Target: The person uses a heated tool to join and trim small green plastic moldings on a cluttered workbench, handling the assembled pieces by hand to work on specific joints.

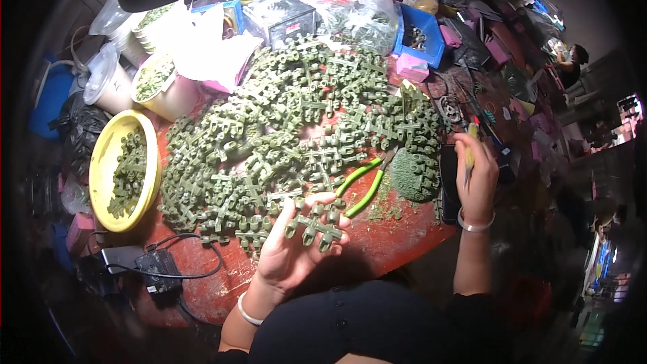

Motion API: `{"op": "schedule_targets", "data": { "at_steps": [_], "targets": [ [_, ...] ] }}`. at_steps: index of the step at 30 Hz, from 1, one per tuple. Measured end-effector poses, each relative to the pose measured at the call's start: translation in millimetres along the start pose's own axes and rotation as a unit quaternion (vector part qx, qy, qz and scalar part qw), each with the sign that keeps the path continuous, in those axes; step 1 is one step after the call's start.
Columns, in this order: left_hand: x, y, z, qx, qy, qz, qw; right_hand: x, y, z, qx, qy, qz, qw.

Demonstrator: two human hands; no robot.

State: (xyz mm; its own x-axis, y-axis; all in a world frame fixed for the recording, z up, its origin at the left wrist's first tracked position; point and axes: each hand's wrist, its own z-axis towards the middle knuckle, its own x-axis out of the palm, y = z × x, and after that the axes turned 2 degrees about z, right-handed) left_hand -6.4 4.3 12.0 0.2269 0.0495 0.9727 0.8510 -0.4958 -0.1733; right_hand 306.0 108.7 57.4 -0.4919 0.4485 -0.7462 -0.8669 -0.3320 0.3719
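Observation:
My left hand [283, 259] is raised over the near edge of the red table, its fingers closed on a green branched molded part [314, 228] with several short tube-like knobs. At the right, my right hand [480, 172] grips a slim yellow-handled tool [470, 145] with a thin tip pointing down; its exact kind is unclear. Between the hands lie green-handled pliers [364, 193], beside a round green textured pad [411, 176]. A large heap of similar green parts [249, 135] spreads just beyond my left hand.
A tilted yellow basin [98, 178] with more parts stands left, near white buckets [182, 104]. A black power adapter [159, 271] with cable lies at the near left. Behind the heap are a blue bin [435, 44] and plastic bags [364, 17]. Another person [571, 67] is far right.

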Motion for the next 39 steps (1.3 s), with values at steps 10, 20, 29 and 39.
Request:
{"op": "schedule_targets", "data": {
  "at_steps": [10, 20, 29, 39],
  "targets": [
    [18, -2, 0, 0.009, -0.088, 0.085, 0.992, 16, -123, 0, 0.077, 0.059, -0.242, 0.965],
    [12, -1, -1, 0.013, -0.13, 0.133, 0.982, -44, 11, -2, -0.064, 0.096, 0.071, 0.991],
    [8, 0, 0, 0.005, -0.059, 0.066, 0.996, -49, 28, -23, -0.08, 0.14, -0.122, 0.979],
    [7, -3, 3, -0.002, -0.03, 0.044, 0.999, -54, 41, -24, -0.073, 0.104, -0.061, 0.99]
  ]
}}
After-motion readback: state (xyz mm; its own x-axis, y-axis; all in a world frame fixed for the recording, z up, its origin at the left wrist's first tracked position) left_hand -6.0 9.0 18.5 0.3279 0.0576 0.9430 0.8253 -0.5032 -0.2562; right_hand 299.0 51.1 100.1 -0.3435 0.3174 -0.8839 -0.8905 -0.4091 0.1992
